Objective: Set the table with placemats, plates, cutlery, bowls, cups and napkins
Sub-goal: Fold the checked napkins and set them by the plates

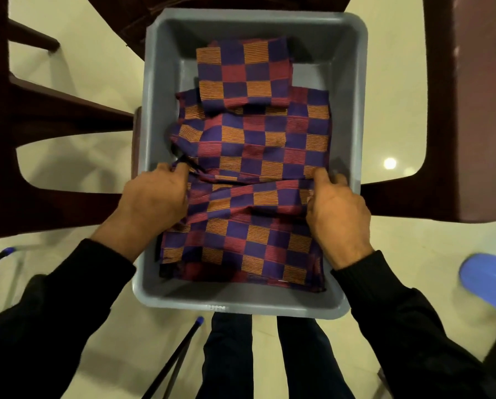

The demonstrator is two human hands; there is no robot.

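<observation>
While I stood over the grey plastic tub [154, 90], both my hands were down inside it, on the checked cloths that filled most of its floor. My left hand [154, 194] had closed on the left edge of the near cloth [241, 240], the fingers curled under and bunching the fabric, the thumb on top. My right hand [339, 214] gripped the same cloth at its right edge, close against the tub's right wall, thumb pressed onto the weave and fingers tucked beneath a raised fold. Between my two hands the fabric had wrinkled into a ridge.

Three folded pieces were visible, all in the same purple, red and orange check. The near cloth lay toward my body; a wider middle cloth [255, 139] sat beyond it, rumpled at its left side; a smaller folded square [243, 73] rested at the far end, overlapping the middle one. Whether these were placemats or napkins, I could not tell.

My black sleeves [399, 312] reached to the wrists. Dark brown chairs [465, 110] stood on either side of the tub on a pale tiled floor [82, 53]. Something blue and blurred [488, 280] showed at the right edge, and thin black rods with blue tips [180, 349] crossed the floor near my legs.
</observation>
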